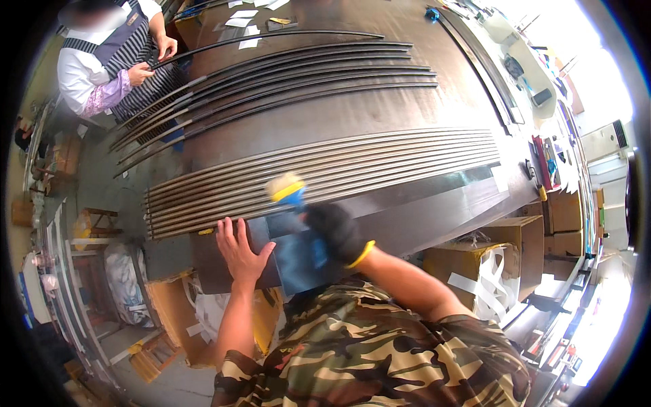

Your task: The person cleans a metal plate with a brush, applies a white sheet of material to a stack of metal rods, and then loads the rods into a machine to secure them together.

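Note:
In my right hand [333, 234], which wears a black glove with a yellow cuff, is a paintbrush [287, 188] with pale bristles, a yellow band and a blue handle. The hand is slightly blurred. The bristles are over a row of several long, thin metal rods [380, 161] laid side by side on the dark table [325, 108]. My bare left hand [239, 251] has its fingers spread, with the fingertips at the near edge of the rods. Between my hands lies a flat blue piece of material [295, 261] at the table's front edge.
Several black rods [312, 68] lie farther back. At the far left, a co-worker in a striped apron [129, 61] holds another black rod [271, 37]. Open cardboard boxes [529, 251] stand below the table's near edge. Paper scraps [249, 34] lie at the back.

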